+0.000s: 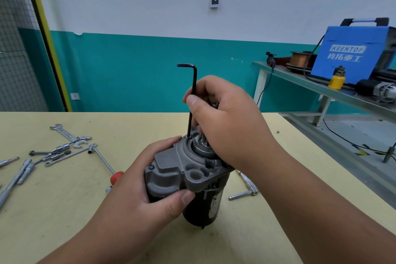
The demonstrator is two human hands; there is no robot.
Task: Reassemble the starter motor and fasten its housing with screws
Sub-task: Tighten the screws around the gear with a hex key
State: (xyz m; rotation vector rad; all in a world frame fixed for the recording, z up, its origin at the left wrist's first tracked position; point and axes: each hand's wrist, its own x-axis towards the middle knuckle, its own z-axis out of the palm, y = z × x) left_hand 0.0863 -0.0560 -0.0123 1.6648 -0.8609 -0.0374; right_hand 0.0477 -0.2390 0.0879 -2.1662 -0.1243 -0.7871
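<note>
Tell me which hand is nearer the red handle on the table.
Left. The left hand grips the motor just beside the red handle; the right hand is higher, past the motor, holding the hex key.

Left hand (137,186) grips the upright starter motor (186,180) — right hand (227,122) pinches a hex key (192,96) standing in its housing

left grip (147,193): fingers curled, clasping | right grip (229,126): raised above, apparently thumb-forefinger pinch
</note>
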